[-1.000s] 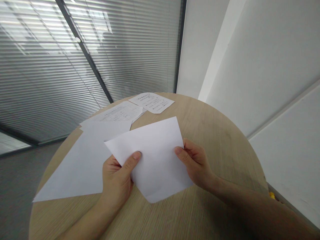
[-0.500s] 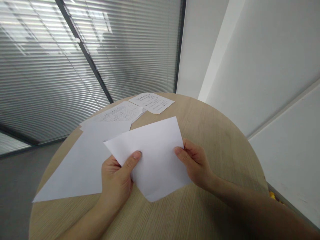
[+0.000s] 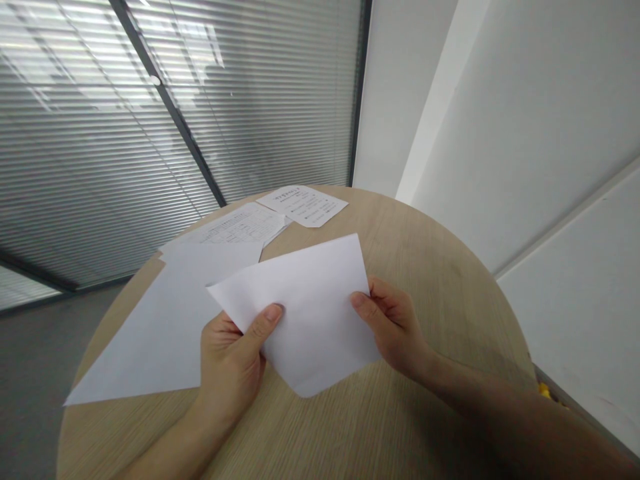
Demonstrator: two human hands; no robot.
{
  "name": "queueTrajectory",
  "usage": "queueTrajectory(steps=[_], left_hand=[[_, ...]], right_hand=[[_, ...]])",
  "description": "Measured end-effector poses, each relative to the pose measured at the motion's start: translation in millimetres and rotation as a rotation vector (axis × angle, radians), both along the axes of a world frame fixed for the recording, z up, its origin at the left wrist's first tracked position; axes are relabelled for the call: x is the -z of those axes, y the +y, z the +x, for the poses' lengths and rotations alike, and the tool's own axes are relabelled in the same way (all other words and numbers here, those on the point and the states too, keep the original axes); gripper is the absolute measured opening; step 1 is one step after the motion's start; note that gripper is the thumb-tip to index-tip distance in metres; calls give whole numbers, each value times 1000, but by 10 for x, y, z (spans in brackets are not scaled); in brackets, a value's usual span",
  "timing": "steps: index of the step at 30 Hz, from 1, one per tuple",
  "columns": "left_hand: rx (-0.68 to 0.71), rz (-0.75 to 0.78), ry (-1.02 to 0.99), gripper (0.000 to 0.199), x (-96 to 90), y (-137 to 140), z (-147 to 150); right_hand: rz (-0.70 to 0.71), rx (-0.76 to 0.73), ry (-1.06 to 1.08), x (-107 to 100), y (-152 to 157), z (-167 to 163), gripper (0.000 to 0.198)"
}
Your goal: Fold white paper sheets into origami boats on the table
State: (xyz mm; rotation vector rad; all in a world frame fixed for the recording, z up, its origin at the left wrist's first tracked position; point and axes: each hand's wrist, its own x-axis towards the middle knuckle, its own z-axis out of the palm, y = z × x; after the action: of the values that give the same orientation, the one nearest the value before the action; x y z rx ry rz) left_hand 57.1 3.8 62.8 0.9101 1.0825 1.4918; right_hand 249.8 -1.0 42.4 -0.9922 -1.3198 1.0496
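Observation:
A blank white sheet of paper [image 3: 315, 320] is held up over the table between both hands. My left hand [image 3: 237, 360] is closed on its left edge, thumb on the face and fingers behind. Gripping the right edge is my right hand [image 3: 395, 327], its thumb on top and the other fingers partly hidden by the sheet. The paper looks folded over, though its back is out of sight. Beneath and to the left, a larger blank sheet [image 3: 155, 333] lies flat on the round wooden table [image 3: 425, 267].
Printed sheets with a grid [image 3: 235, 227] lie beyond the blank sheet, near the table's far edge. Another printed page [image 3: 305, 205] rests to their right. A glass partition with blinds [image 3: 280, 100] stands behind the table, and a white wall [image 3: 560, 167] on the right.
The held paper has shifted very slightly, its right side a little to the right with my right hand. Both hands keep their grip, and the other sheets lie as before.

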Motion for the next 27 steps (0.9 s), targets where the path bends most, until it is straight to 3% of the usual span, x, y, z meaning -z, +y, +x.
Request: queueTrajectory(steps=[7, 14, 27], left_hand=[[3, -9, -4, 38, -9, -18, -2], [13, -37, 35, 37, -2, -43, -32], [68, -127, -21, 35, -12, -19, -14]], right_hand=[[107, 25, 16, -183, 60, 44, 19], [200, 201, -26, -481, 123, 27, 20], [182, 255, -79, -427, 192, -1, 23]])
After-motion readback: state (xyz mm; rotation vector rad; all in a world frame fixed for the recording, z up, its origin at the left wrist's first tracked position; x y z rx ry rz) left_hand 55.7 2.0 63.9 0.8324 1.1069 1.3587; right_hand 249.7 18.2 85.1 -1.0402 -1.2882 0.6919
